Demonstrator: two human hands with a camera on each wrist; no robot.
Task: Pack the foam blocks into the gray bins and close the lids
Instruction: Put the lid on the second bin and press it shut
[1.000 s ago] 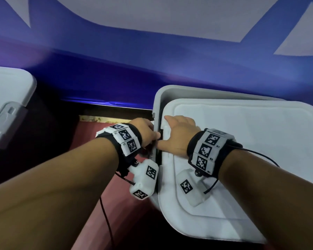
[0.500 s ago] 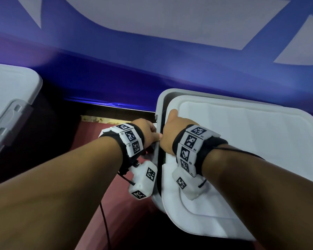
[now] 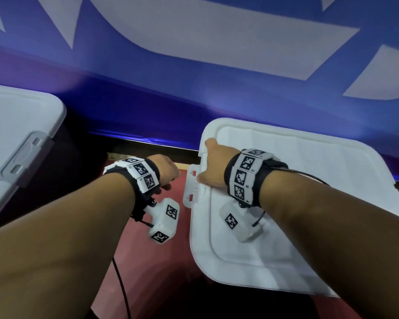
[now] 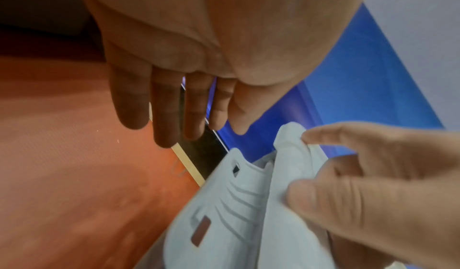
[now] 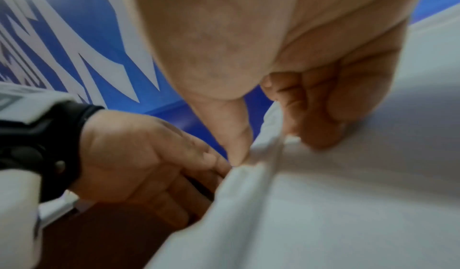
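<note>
The white lid (image 3: 297,180) lies flat over the right gray bin, hiding its inside. My right hand (image 3: 207,164) grips the lid's left edge, thumb on the rim and fingers curled on top; the right wrist view shows that same right hand (image 5: 268,145) on the lid (image 5: 348,204). The lid's latch flap (image 3: 191,187) sticks out to the left, unfastened. My left hand (image 3: 171,176) hovers just left of the latch (image 4: 219,204), with straight fingers (image 4: 164,124) that hold nothing. No foam block is in view.
A second bin with its white lid (image 3: 14,125) shut and a gray latch (image 3: 25,157) stands at the left. Red floor (image 3: 161,261) runs between the two bins. A blue and white banner wall (image 3: 194,54) stands close behind.
The lid has dropped and now covers the bin's rim, which showed before. My left hand came off the latch area and drew a little left. The latch flap now stands out.
</note>
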